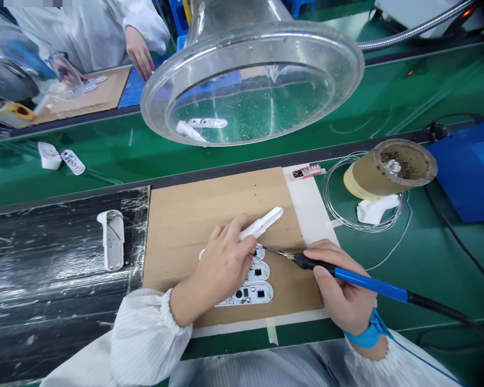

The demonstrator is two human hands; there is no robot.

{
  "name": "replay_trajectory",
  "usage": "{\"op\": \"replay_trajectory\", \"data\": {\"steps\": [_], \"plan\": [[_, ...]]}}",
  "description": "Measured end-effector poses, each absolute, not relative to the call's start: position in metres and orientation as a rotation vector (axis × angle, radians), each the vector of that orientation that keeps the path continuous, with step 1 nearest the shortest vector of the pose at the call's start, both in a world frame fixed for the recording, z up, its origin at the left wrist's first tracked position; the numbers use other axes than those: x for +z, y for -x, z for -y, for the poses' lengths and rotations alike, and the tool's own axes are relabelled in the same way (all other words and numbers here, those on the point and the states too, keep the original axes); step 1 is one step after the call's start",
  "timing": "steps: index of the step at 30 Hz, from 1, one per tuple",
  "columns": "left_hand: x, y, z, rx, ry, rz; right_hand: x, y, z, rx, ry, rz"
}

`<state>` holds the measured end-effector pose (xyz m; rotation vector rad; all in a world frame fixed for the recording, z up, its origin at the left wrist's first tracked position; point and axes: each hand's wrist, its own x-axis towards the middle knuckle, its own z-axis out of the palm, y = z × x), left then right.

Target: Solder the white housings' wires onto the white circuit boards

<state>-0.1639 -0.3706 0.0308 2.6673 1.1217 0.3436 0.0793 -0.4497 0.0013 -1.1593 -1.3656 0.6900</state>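
My left hand (221,263) is closed around a white plastic shell (266,221) and presses it onto a wooden board (185,215), over several white circuit boards (252,293). My right hand (341,293) grips a blue-handled soldering iron (367,282). Its tip (272,251) touches the topmost circuit board right beside my left fingers. A black cable runs from the iron's handle to the right.
A clear fume hood (250,80) hangs above the green conveyor. A coil of solder wire (363,215), a tip-cleaning stand (403,164) and a blue station (471,166) sit to the right. Another white shell (112,239) lies on black foil at left. A co-worker's hand (139,54) rests at the far bench.
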Motion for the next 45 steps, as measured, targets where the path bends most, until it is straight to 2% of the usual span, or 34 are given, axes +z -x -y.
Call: {"op": "replay_trajectory", "data": {"steps": [45], "plan": [[0.0296, 0.1712, 0.3642, 0.389, -2.561, -1.187, -0.0005, -0.0805, 0.4493, 0.645, 1.197, 1.261]]}}
